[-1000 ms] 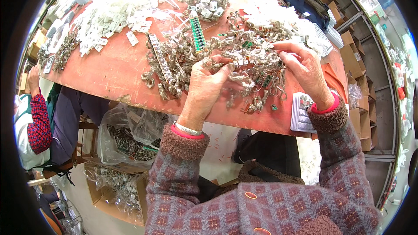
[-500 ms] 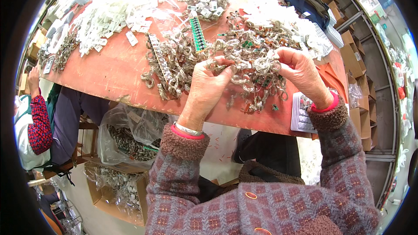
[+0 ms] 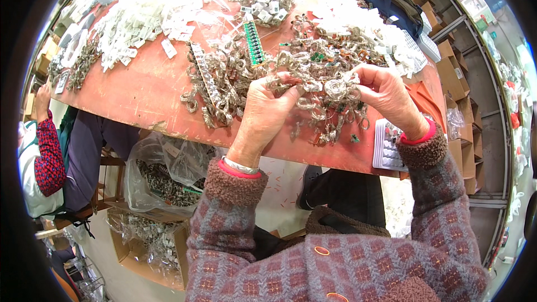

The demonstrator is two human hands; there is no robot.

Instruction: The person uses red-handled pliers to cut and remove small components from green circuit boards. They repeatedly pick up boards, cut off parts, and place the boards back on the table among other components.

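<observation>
My left hand (image 3: 265, 106) is closed in a pinch at the near edge of a heap of coiled wires (image 3: 235, 78); what lies between its thumb and finger is too small to make out. Opposite it, my right hand (image 3: 387, 94) pinches a loosely coiled clear wire (image 3: 338, 87). More tangled coils with small green and orange parts lie just behind and between both hands. A green circuit board strip (image 3: 253, 43) rests on the heap beyond my left hand. Left of that, a pale strip of small parts (image 3: 205, 75) lies aslant over the coils.
White plastic pieces (image 3: 140, 25) are piled at the far left of the red table (image 3: 134, 98). A white tray (image 3: 386, 146) sits by my right wrist. Below the table are a plastic bag (image 3: 148, 168) and a cardboard box (image 3: 134, 254). A person's sleeve (image 3: 50, 159) shows at left.
My right fingers have shifted very slightly with the coil they pinch. The left hand stays in the same place.
</observation>
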